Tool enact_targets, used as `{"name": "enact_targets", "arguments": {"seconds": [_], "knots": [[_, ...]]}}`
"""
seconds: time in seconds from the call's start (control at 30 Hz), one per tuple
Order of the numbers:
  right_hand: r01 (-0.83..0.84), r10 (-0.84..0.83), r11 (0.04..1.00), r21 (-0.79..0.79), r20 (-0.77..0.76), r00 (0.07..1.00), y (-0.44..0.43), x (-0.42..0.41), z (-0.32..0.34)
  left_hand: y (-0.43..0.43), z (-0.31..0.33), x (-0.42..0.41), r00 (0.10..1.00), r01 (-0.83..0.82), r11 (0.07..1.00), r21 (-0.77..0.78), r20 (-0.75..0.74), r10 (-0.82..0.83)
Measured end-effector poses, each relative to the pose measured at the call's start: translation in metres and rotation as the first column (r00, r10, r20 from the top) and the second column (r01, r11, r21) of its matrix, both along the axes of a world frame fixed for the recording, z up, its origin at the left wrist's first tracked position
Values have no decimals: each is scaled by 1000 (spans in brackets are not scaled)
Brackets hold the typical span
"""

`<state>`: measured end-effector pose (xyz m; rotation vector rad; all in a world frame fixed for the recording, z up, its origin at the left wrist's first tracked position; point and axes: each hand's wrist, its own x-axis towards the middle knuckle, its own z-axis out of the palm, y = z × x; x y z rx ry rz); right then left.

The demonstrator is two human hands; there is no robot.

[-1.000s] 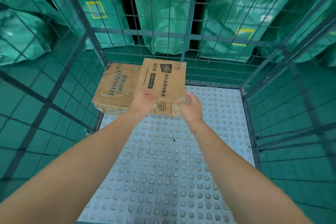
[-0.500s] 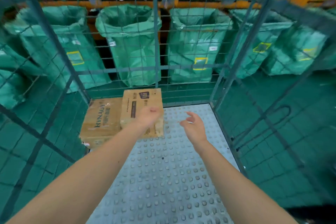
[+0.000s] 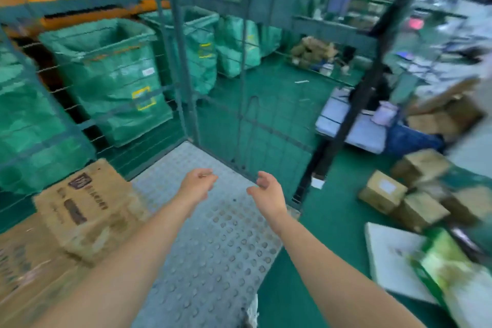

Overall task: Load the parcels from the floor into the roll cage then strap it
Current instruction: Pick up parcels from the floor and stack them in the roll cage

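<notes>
Both hands were empty, held side by side above the far half of the roll cage's [image 3: 266,128] studded grey base plate [image 3: 221,247]. The left hand [image 3: 198,185] had its fingers loosely curled and gripped nothing. The right hand [image 3: 267,193], just beside it but not touching, was relaxed too, with its palm turned inward toward the left and its fingers slightly bent. A printed carton [image 3: 87,210] lay along the left edge of the base plate and touched a second carton [image 3: 24,269] at the near left corner; blur hid which one overlapped the other. The cage's mesh wall rose along the right edge of the plate, and its far right corner post stood beyond the hands. Outside that wall, on the green floor [image 3: 332,221], several brown boxes [image 3: 382,192] sat clustered together. Nearer the camera lay a flat white parcel [image 3: 391,258] with a green-and-white bag [image 3: 458,282] partly on top of it. Behind the far mesh stood a row of open green sacks [image 3: 111,80].
</notes>
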<state>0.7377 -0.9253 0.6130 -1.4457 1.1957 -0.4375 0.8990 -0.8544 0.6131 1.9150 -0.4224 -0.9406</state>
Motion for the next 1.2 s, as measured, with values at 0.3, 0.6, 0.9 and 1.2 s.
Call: {"name": "enact_targets", "arguments": {"seconds": [0.3,0.6,0.9,1.2], "knots": [[443,-443,897,8,-9,897,-6,-175,5,-70,6,-151,914,403,915,-28,-37,-404],[698,-698,716,-2,-30,716,-16,-338,6,-127,16,-314,759,648,761,-20,-57,-648],[864,-864,502,-44,17,503,-22,-530,1,-173,26,-523,531,846,530,-61,-6,-847],[981,-982,188,-51,-3,189,26,-691,-6,-179,16,-723,210,977,208,-51,32,-977]]}}
